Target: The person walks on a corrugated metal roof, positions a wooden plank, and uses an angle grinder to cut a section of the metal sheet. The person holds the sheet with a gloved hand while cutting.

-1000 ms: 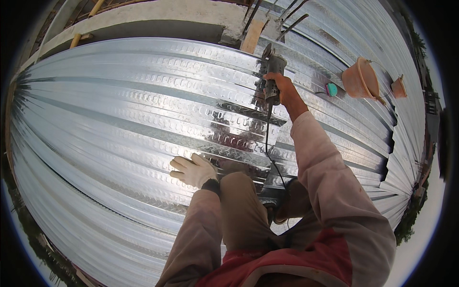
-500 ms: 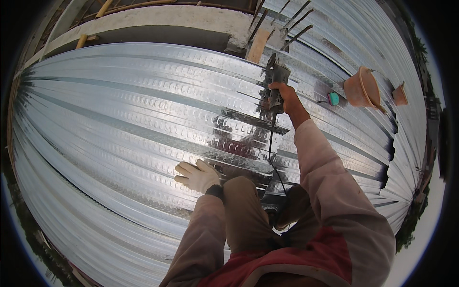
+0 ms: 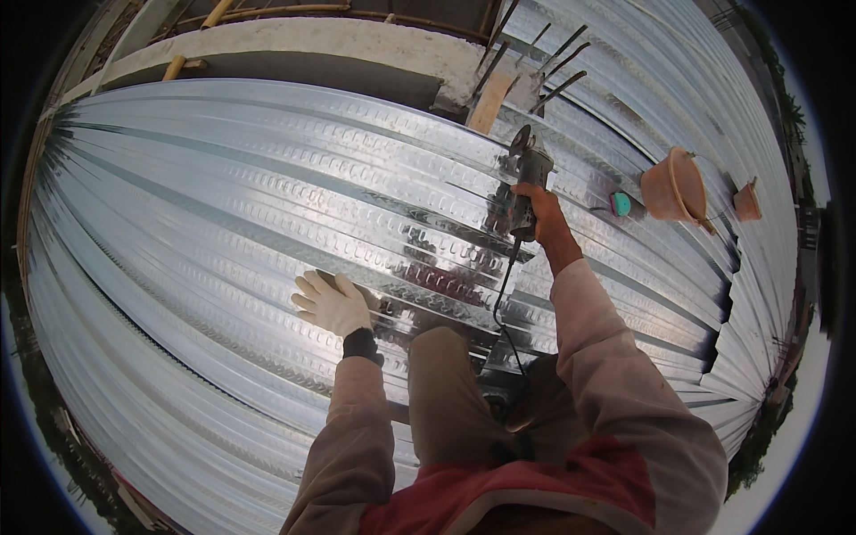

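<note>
My right hand (image 3: pixel 540 214), bare, is wrapped round the body of a dark angle grinder (image 3: pixel 532 174). The grinder's disc end points away from me, and its black cord (image 3: pixel 501 308) trails back toward my legs. Beneath it lies ribbed, shiny metal decking (image 3: pixel 259 187); whether the disc touches the sheet I cannot tell. In a pale work glove, my left hand (image 3: pixel 334 301) is spread out over the decking to the left of my knee, fingers apart and holding nothing.
Bent steel bars (image 3: pixel 557 71) stick up from concrete at the far edge, beside a wooden board (image 3: pixel 489 102). To the right sit an orange-brown bucket (image 3: pixel 670 185), a smaller bucket (image 3: pixel 747 201) and a small teal object (image 3: pixel 621 204). A concrete beam (image 3: pixel 339 40) runs along the back.
The grinder and my right hand have come slightly nearer to me and to the right. My left hand has shifted left and farther forward, still spread.
</note>
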Tool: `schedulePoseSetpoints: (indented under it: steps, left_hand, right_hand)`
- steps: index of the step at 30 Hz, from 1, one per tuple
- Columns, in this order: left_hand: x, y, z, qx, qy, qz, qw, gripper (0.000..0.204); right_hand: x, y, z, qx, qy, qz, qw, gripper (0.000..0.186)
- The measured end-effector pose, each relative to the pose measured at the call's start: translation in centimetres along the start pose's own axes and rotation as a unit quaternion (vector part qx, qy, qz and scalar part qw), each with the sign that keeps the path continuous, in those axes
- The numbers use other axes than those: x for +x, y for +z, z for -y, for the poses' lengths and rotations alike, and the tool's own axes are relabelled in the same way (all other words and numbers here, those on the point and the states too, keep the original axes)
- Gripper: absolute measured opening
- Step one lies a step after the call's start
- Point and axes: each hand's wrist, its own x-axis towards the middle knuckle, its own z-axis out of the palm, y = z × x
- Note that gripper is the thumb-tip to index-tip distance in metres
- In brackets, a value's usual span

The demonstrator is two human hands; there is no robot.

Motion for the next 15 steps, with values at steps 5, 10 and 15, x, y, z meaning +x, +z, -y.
schedulePoseSetpoints:
  steps: [5,10,15]
  left_hand:
    - [13.6,-1.1,-8.0,-0.041,0.232,-0.069,0.969,0.061]
    - [21.3,0.7,-16.3,-0.012,0.402,-0.067,0.913,0.055]
    - [21.5,3.8,-20.3,-0.044,0.386,-0.001,0.921,0.048]
  right_hand:
    - [-1.5,0.2,-1.1,0.010,-0.002,-0.003,1.000,0.038]
    - [-2.7,1.0,-1.3,-0.005,0.011,-0.016,1.000,0.039]
    - [-3.4,1.0,-1.1,-0.019,0.004,-0.030,0.999,0.041]
